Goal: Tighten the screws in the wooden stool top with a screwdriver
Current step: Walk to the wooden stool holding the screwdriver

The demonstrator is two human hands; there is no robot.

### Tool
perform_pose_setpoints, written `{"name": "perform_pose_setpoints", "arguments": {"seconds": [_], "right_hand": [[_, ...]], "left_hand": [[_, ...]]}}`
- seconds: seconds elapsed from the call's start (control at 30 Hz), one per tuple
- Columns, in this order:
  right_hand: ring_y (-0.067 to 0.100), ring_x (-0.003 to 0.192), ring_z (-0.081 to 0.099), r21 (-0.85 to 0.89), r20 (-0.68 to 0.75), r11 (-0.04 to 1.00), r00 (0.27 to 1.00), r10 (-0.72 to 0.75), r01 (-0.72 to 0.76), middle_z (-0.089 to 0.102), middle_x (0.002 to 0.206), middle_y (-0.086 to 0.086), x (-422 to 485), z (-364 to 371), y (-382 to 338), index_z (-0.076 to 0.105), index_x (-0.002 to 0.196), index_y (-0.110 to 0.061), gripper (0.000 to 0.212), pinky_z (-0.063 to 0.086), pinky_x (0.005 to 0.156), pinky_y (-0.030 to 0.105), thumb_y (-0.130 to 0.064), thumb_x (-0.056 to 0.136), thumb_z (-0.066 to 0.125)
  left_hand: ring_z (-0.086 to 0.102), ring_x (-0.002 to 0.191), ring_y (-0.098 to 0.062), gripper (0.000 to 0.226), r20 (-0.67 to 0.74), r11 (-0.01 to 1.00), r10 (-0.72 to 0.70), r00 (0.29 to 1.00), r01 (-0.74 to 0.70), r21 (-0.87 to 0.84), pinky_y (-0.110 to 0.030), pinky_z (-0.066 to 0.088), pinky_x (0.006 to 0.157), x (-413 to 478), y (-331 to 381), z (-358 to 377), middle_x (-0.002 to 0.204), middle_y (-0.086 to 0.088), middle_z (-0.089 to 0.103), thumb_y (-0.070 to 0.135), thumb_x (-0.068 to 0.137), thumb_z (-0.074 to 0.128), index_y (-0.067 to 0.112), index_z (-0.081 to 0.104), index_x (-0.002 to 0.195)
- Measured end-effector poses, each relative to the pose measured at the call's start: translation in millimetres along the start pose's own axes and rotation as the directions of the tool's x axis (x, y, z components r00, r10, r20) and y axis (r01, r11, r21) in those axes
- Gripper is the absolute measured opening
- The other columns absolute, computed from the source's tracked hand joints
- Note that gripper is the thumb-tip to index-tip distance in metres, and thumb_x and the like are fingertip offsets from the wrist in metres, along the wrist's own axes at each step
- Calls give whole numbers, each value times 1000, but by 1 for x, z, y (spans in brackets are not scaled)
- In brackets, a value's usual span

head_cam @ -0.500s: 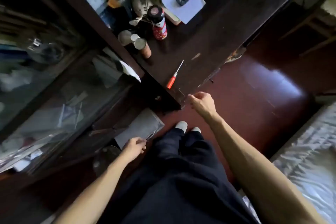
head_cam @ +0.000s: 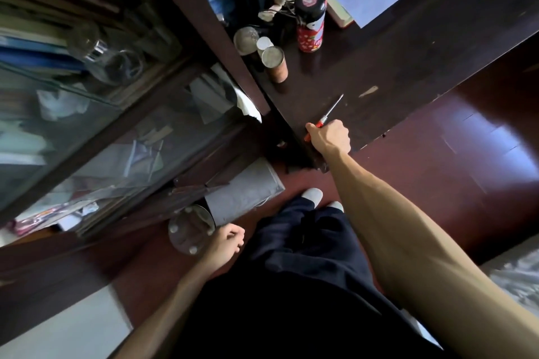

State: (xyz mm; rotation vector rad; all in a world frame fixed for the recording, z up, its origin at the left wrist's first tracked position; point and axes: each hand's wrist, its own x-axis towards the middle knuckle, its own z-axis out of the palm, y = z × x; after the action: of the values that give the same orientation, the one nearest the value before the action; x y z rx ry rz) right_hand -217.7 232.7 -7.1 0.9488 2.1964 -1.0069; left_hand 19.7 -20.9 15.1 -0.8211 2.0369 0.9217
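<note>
Scuffed dark desktop [head_cam: 379, 76], slim red-handled screwdriver [head_cam: 329, 112]

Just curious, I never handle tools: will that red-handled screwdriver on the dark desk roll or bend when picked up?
Probably stiff: the screwdriver has a thin, straight metal shaft. Likely light, since the right hand alone grips its handle. The slim handle might roll if released on the flat desk.

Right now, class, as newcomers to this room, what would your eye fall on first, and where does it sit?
The right hand grips a red-handled screwdriver at the near edge of the dark desk, its metal shaft pointing away. Farther back stands a red bottle with a black cap. Low on the left, the left hand hangs loosely curled beside a round disc with pale studs.
</note>
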Motion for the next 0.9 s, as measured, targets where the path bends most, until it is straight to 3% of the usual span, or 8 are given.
{"name": "perform_pose_setpoints", "arguments": {"seconds": [0.17, 0.3, 0.4, 0.47, 0.6, 0.73, 0.83, 0.9], "right_hand": [[35, 96, 72, 61, 55, 998, 998, 4, -8, 75, 102, 13, -8, -12, 8, 73, 101, -8, 41, 59, 89, 42, -39, 77, 63], [28, 81, 72, 195, 41, 981, 999, -24, 16, 76, 76, 6, -34, -42, 58, 73, 77, -9, 33, 60, 79, 38, -38, 79, 57], [14, 73, 70, 285, -20, 958, 1000, 21, -15, 74, 67, -4, -62, -68, 114, 69, 78, -14, 34, 56, 72, 33, -43, 74, 51], [2, 65, 65, 340, -78, 938, 993, 91, -59, 73, 64, -12, -80, -81, 156, 64, 80, -18, 29, 49, 65, 31, -43, 77, 50], [29, 77, 65, 551, -139, 828, 966, 220, -109, 72, 80, 8, -116, -94, 235, 57, 83, -13, 30, 52, 79, 43, -31, 102, 40], [23, 66, 49, 660, -223, 739, 904, 364, -134, 55, 67, -3, -151, -100, 298, 51, 71, -23, 39, 42, 69, 38, -29, 108, 38], [12, 58, 41, 777, -268, 615, 816, 513, -131, 46, 54, -12, -176, -95, 330, 48, 59, -28, 35, 35, 58, 35, -43, 90, 49], [5, 50, 35, 769, -325, 624, 756, 569, -138, 42, 49, -13, -188, -90, 348, 46, 56, -31, 39, 33, 55, 37, -51, 88, 54]], "left_hand": [[58, 67, -16, 12, 70, 998, -1, 998, -3, 65, -19, 48, 62, 1, 6, -1, 77, -7, 64, 8, 103, 53, 7, 64, 99], [55, 65, -12, 12, 153, 991, -5, 988, -16, 134, -10, 41, 49, 14, 27, -5, 79, -6, 62, 6, 103, 53, 2, 65, 106], [56, 64, -18, 10, 187, 976, -7, 982, -33, 213, -21, 42, 50, 31, 51, -1, 74, -8, 63, 2, 102, 54, 1, 63, 104], [55, 64, -19, 9, 223, 957, 13, 975, -77, 280, -20, 40, 47, 41, 69, 6, 74, -10, 62, 1, 102, 53, 1, 62, 103], [54, 60, -16, 12, 300, 895, 61, 952, -185, 407, -11, 38, 40, 52, 107, 21, 78, -12, 62, 4, 103, 54, -2, 64, 106], [53, 61, -17, 16, 406, 813, 91, 909, -304, 497, -11, 40, 43, 50, 144, 49, 78, -14, 62, 3, 103, 53, -7, 64, 107], [49, 58, -19, 11, 472, 765, 85, 877, -361, 533, -12, 39, 40, 40, 170, 81, 72, -13, 58, -1, 104, 49, -7, 59, 103], [49, 58, -19, 10, 516, 727, 73, 854, -400, 559, -12, 38, 39, 31, 190, 106, 72, -13, 57, -1, 104, 48, -5, 58, 102]]}}
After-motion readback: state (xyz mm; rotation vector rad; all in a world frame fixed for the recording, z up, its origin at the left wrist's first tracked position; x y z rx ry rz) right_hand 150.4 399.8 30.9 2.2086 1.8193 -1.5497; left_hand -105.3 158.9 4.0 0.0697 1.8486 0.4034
